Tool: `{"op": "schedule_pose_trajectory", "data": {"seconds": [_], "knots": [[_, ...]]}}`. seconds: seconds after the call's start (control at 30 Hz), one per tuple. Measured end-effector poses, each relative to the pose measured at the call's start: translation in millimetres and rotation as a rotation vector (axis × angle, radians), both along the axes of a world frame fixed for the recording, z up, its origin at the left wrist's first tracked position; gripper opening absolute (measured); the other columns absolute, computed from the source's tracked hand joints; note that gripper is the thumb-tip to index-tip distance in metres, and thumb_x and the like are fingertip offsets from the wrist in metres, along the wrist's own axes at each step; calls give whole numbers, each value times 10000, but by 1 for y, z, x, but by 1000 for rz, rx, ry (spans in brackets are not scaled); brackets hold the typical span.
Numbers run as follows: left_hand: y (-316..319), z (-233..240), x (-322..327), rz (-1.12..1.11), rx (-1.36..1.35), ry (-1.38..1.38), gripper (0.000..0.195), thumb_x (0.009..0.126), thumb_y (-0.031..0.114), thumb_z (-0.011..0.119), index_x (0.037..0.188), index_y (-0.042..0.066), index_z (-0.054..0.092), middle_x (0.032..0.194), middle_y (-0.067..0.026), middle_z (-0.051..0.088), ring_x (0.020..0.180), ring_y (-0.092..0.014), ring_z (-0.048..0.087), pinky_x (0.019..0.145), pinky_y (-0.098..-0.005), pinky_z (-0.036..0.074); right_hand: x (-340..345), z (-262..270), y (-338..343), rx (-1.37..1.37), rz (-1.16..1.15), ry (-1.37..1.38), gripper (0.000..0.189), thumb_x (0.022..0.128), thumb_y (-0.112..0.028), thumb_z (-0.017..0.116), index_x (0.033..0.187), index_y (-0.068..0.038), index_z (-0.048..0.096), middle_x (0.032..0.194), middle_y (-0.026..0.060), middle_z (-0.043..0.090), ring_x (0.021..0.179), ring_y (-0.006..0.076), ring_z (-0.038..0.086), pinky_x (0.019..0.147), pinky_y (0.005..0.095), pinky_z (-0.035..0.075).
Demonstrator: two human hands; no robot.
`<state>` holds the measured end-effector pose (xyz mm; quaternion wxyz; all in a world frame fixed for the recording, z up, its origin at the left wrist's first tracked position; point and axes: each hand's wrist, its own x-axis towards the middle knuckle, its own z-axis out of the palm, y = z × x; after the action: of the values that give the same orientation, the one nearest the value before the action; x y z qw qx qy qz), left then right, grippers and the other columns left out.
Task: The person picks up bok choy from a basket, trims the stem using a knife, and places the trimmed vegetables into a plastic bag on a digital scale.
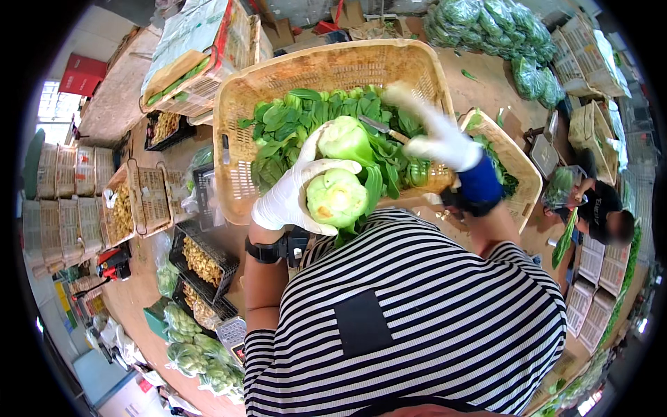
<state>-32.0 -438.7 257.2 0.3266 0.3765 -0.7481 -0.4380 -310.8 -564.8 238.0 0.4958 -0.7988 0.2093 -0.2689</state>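
Note:
My left hand (297, 182), in a white glove, grips two pale green heads of bok choy. The upper head (345, 139) lies on its side with leaves trailing right; the lower head (337, 198) shows its cut base, with a brownish patch. My right hand (443, 138), gloved too and blurred, holds a small knife (383, 127) by its wooden handle, blade pointing left above the leaves. Below both hands, more bok choy (307, 112) is heaped in a large yellowish plastic crate (333, 62).
A smaller crate of greens (526, 167) stands right of the large one. Stacked crates (182, 99) rise at upper left, black crates (229, 266) of ginger-like roots at left. Bagged greens (490, 26) are piled at upper right. Another person (599, 208) handles greens at far right.

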Motion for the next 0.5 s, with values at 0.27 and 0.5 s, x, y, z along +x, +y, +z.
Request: {"op": "schedule_pose_trajectory", "data": {"seconds": [0.27, 0.5], "knots": [[31, 22, 7, 288, -100, -148, 840, 451, 363, 885, 1227, 194, 609, 1541, -250, -5, 1437, -395, 43, 1149, -430, 126, 82, -32, -12, 103, 75, -483, 747, 641, -122, 821, 1297, -63, 469, 1358, 130, 453, 1267, 235, 429, 1070, 355, 333], [58, 14, 11, 411, -245, -181, 834, 466, 366, 891, 1233, 213, 603, 1525, -181, 203, 1398, -432, 162, 1124, -523, 180, 133, -44, -19, -446, -171, -664, 673, 748, -84, 735, 1335, -106, 407, 1426, 181, 385, 1357, 336, 326, 1125, 438, 246]]}}
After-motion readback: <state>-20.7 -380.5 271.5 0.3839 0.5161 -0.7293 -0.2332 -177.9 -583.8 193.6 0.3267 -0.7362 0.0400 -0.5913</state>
